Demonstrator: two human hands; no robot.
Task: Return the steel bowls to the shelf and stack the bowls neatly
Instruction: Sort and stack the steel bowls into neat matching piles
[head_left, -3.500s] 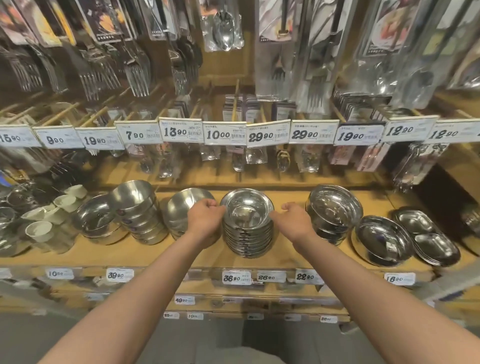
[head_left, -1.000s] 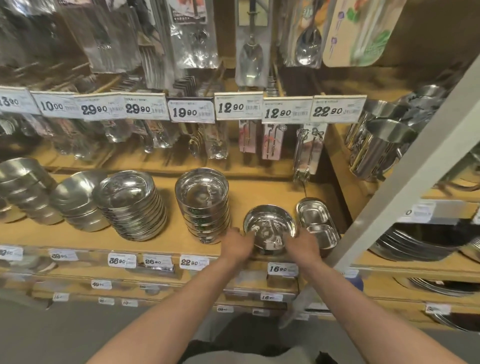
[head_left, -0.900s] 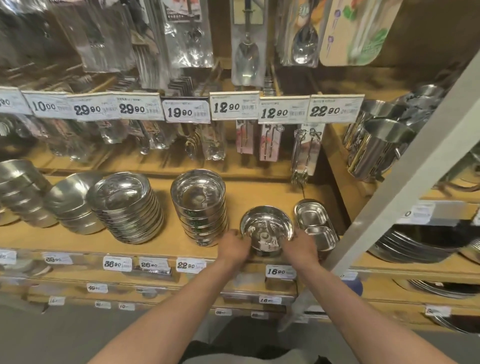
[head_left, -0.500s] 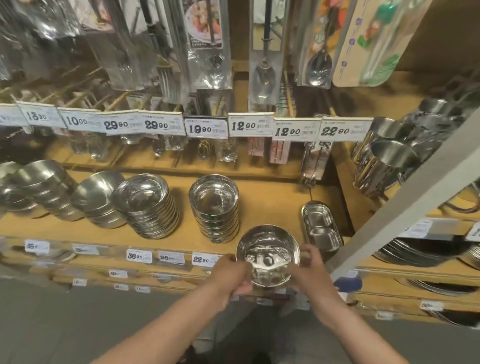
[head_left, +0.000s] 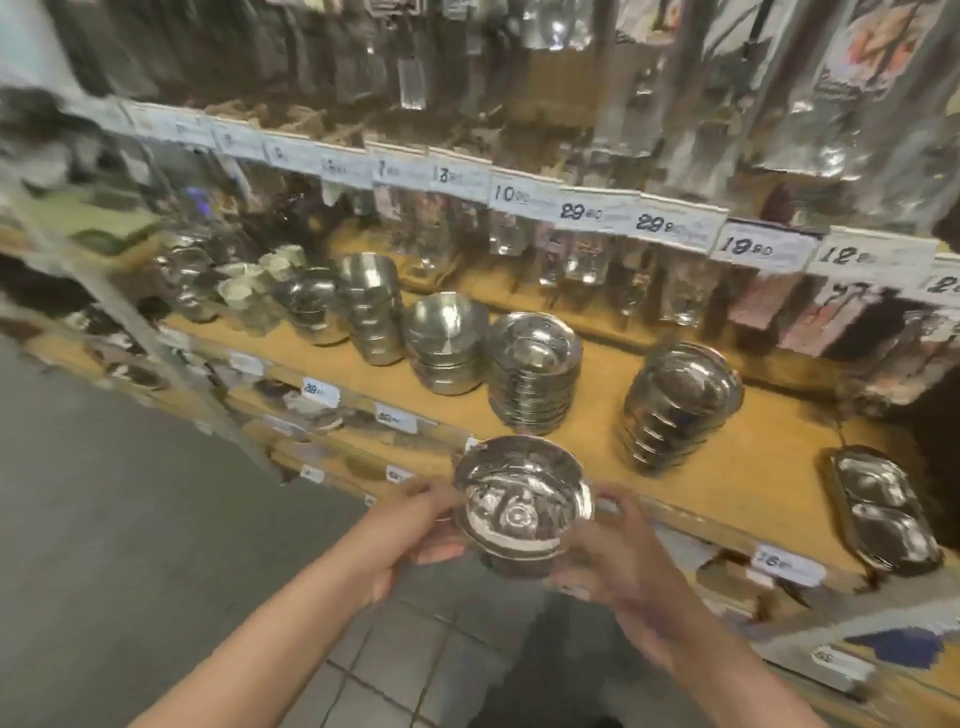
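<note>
1. Store shelving fills the blurred frame: a wooden shelf (head_left: 737, 467) runs from mid left down to lower right, with price tags (head_left: 524, 195) on a rail above it.
2. You hold a small stack of bowls (head_left: 522, 512) at lower centre, in front of the shelf edge and off the shelf.
3. Your left hand (head_left: 410, 535) grips its left rim, fingers curled round it; your right hand (head_left: 618, 556) grips the right side the same way.
4. On the shelf, four bowl stacks (head_left: 535, 379) stand in a row, apart from each other.
5. At the right, a divided tray (head_left: 883, 512) lies flat.
</note>
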